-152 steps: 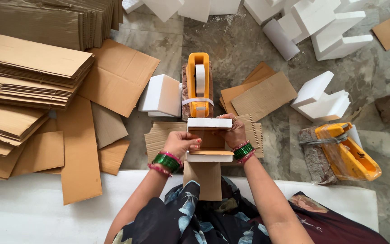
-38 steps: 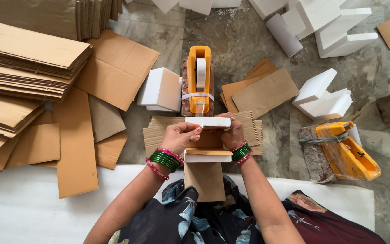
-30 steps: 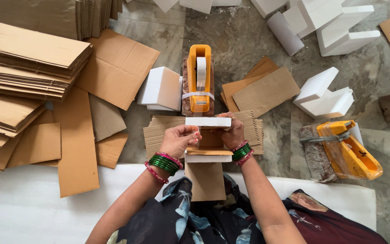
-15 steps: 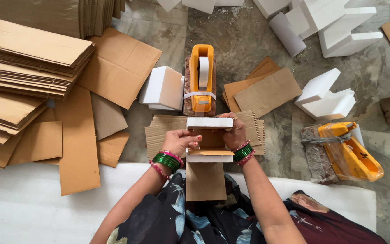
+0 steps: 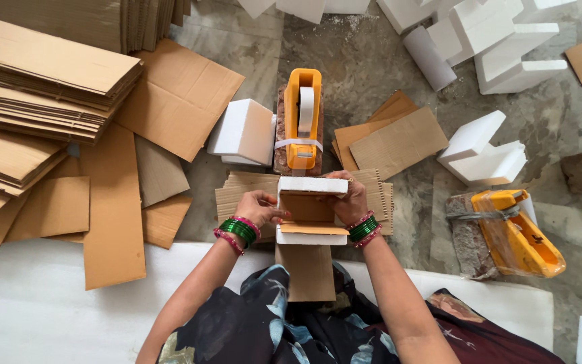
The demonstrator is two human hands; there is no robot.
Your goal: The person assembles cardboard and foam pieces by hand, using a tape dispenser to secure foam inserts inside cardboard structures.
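My left hand and my right hand grip the two sides of a small package: a brown cardboard wrap folded between two white foam pieces, one at the far end and one at the near end. A cardboard flap hangs from it toward my lap. The package rests over a stack of corrugated sheets. Just beyond it stands an orange tape dispenser tied to a brick.
Piles of flattened cardboard lie at the left. A white foam block sits beside the dispenser. More foam pieces and cardboard sheets lie at the right, with a second orange dispenser wrapped in plastic.
Both hands stay on the package; the grip shifts only slightly. The view has drifted a little.
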